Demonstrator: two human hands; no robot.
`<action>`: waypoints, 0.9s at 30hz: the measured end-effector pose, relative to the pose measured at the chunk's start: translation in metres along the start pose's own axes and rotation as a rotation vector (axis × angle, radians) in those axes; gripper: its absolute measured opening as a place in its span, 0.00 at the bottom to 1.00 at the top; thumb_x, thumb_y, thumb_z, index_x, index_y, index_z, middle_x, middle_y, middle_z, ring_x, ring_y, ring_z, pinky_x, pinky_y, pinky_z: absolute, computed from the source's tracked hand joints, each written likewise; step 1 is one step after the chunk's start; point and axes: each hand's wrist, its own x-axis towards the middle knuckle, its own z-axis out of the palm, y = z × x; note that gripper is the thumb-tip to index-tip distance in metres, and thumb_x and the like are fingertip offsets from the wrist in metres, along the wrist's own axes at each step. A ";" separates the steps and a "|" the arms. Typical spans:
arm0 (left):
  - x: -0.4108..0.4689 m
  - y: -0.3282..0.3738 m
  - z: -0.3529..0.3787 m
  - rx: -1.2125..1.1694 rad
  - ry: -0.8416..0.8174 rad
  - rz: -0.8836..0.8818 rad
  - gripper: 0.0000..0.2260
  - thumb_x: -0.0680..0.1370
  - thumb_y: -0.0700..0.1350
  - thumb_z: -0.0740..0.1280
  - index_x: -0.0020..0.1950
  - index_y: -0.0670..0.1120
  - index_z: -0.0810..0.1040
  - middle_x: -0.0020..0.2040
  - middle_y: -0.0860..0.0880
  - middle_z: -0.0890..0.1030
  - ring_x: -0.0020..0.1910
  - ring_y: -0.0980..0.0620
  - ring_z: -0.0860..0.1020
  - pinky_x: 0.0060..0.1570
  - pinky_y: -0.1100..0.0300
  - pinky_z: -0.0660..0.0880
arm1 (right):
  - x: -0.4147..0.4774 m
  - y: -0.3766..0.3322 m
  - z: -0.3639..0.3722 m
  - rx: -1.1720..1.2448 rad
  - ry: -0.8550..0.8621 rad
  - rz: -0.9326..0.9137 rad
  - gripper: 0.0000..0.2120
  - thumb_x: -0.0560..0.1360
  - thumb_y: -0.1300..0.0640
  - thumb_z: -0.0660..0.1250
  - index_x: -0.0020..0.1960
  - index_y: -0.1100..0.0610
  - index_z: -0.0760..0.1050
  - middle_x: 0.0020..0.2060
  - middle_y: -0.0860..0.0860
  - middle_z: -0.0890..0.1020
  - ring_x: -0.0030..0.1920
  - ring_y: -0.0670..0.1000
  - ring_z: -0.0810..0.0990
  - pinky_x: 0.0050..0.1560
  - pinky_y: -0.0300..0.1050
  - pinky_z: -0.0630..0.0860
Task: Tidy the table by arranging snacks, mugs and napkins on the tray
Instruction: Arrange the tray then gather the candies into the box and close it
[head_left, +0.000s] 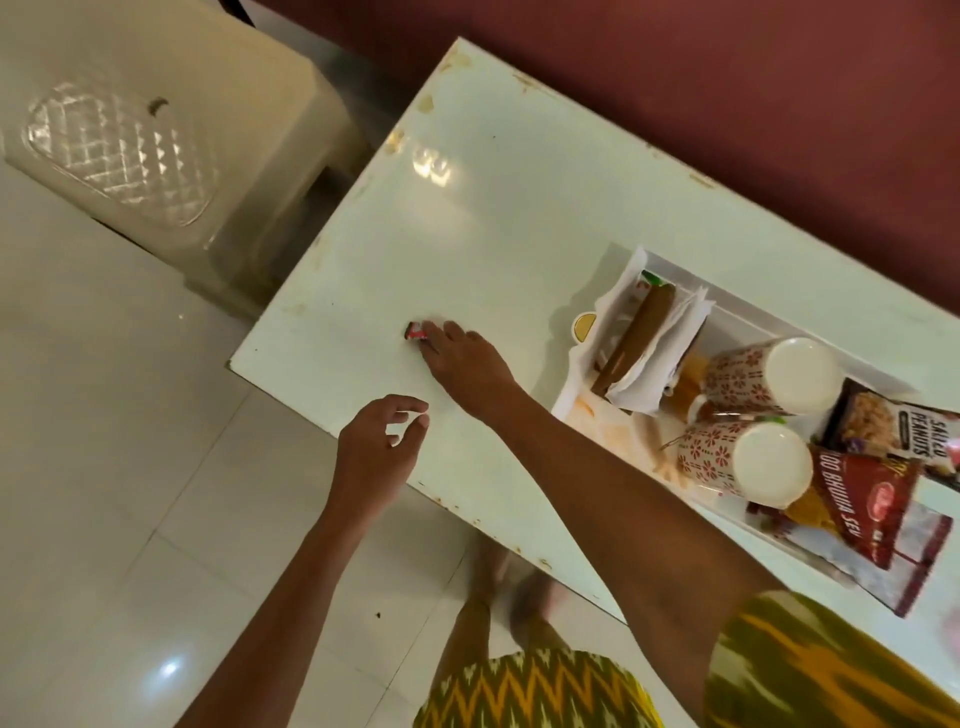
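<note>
**Right fingers at the last stray wrapper, tray far to the right**

Head view: a small red snack wrapper (414, 331) lies on the white tabletop (493, 218), just left of frame centre and well apart from the tray (727, 301) at the right of the frame. The right hand (462, 364) reaches in from the lower right, and its fingers lie nearly straight with their tips on the wrapper's right end. The wrapper thus sits up and to the left of the knuckles. The left hand (376, 441) hovers lower, over the tabletop's near edge. Its fingers are loosely curled and hold nothing. The right hand is the nearer one, so the pick-up looks to be its job, followed by a carry rightward to the tray.

The tray already holds a stack of napkins (649, 332), two patterned mugs (748, 379) (711, 452), a salted peanuts packet (893, 421) and a red sev packet (862, 499).

The right thumb is hidden under the hand, so I cannot tell whether the wrapper is pinched or only touched. The fingertips cover part of the wrapper, which is too small to show its long axis. The tray's right end is cut off by the frame edge.
</note>
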 end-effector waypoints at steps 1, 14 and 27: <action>-0.001 0.002 0.001 -0.002 -0.010 0.000 0.05 0.75 0.42 0.66 0.48 0.49 0.79 0.48 0.52 0.79 0.50 0.55 0.77 0.39 0.67 0.72 | -0.006 -0.002 -0.001 -0.018 0.051 0.024 0.20 0.75 0.69 0.58 0.67 0.63 0.65 0.64 0.57 0.73 0.60 0.56 0.73 0.49 0.47 0.75; -0.044 0.059 0.047 0.021 -0.245 0.143 0.06 0.75 0.40 0.65 0.47 0.51 0.78 0.46 0.53 0.80 0.48 0.55 0.78 0.39 0.71 0.70 | -0.194 -0.018 -0.042 0.690 0.466 0.725 0.13 0.76 0.65 0.59 0.60 0.59 0.68 0.53 0.57 0.80 0.49 0.56 0.81 0.44 0.49 0.80; -0.128 0.104 0.166 0.165 -0.511 0.308 0.07 0.76 0.40 0.64 0.46 0.51 0.78 0.46 0.55 0.80 0.47 0.62 0.76 0.39 0.74 0.69 | -0.436 0.023 0.049 0.425 0.042 1.267 0.24 0.71 0.56 0.71 0.64 0.61 0.70 0.54 0.62 0.77 0.50 0.61 0.77 0.47 0.54 0.76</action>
